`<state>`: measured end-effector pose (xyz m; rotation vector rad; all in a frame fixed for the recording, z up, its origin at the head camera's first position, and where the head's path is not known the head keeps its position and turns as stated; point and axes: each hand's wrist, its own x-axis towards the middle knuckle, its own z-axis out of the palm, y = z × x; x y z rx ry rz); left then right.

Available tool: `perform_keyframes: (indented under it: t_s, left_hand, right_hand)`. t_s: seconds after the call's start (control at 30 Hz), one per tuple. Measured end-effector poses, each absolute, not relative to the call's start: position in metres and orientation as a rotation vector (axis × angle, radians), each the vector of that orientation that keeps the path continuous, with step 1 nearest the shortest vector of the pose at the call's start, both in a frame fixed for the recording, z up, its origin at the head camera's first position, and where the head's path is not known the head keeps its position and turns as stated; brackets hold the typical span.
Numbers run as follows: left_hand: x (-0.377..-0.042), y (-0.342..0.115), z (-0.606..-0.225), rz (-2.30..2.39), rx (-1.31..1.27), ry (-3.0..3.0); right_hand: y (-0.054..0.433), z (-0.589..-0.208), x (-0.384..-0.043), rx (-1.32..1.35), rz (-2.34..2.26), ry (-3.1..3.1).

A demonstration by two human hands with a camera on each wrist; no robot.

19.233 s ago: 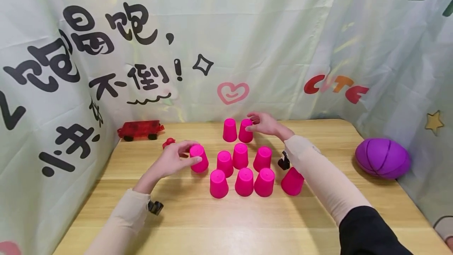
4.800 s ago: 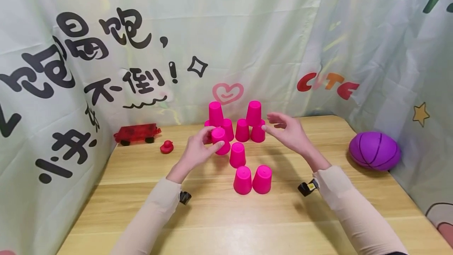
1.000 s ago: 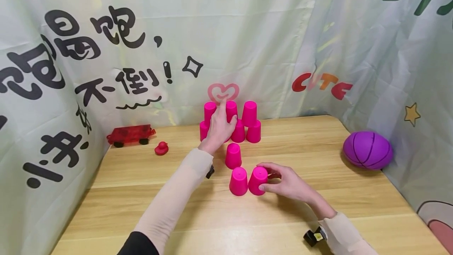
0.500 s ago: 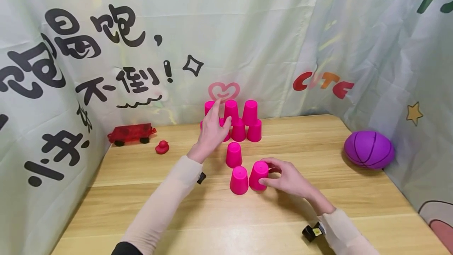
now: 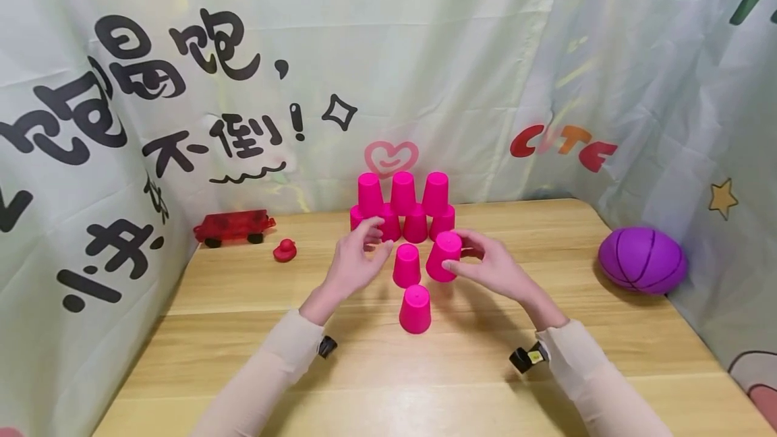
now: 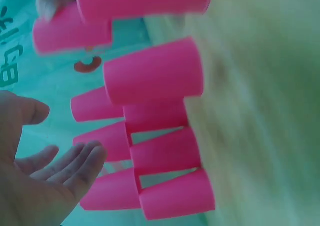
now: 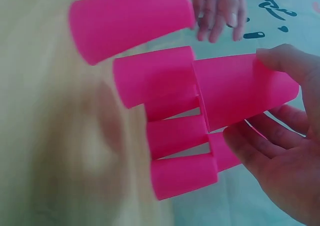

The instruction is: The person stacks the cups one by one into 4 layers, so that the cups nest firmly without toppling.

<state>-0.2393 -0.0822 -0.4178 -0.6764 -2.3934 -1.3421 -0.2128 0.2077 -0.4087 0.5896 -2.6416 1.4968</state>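
My right hand [image 5: 494,265] pinches a bright pink cup [image 5: 445,257], upside down, between thumb and fingers. In the right wrist view the held cup [image 7: 245,88] is raised, its rim about level with the tops of the cups standing on the table. My left hand [image 5: 355,258] hangs in the air with fingers spread and nothing in them, in front of the stack's left side. At the back, three upturned cups [image 5: 403,194] stand on a row of several more [image 5: 415,224]. Two single upturned cups stand in front: a middle cup [image 5: 407,266] and a nearer cup [image 5: 415,309].
A red toy wagon [image 5: 234,227] and a small red rubber duck [image 5: 284,250] are at the back left of the wooden table [image 5: 388,383]. To the right lies a purple ball [image 5: 643,259]. A printed curtain [image 5: 461,86] hangs behind the table.
My right hand has lifted the front right cup and carried it toward the stack. My left hand has drawn back from the top row, where it released a cup earlier.
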Motion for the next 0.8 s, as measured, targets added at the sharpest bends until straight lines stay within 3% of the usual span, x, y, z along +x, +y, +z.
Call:
perform_keyframes:
  t_s: [0.4,0.8]
  left_hand:
    - [-0.200,-0.082,-0.433,-1.507,-0.910,-2.488]
    - [-0.185,-0.076,-0.449,-1.494,-1.051,-2.662]
  right_hand:
    - [0.196,-0.364,-0.249,0.597,1.501,-2.566]
    - [0.188,-0.326,-0.281,0.489,1.493,-2.499]
